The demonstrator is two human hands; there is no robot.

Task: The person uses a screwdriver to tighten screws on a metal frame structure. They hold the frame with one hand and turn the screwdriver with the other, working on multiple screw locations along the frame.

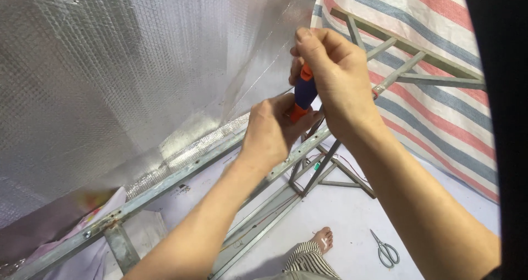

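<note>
My right hand [335, 76] grips the top of a screwdriver [304, 93] with a blue and orange handle, held upright over a grey metal frame rail [165, 187]. My left hand [272, 131] is closed around the lower end of the handle, right where it meets the rail. The tip of the tool is hidden behind my left fingers. A silver foil insulation sheet [126, 71] hangs along the rail to the left.
A striped red, blue and white tarp [440, 109] hangs behind a metal truss [418, 60] at the right. On the pale floor below lie scissors [386, 251], thin wires [330, 159], and a bare foot [323, 240] with a striped trouser leg.
</note>
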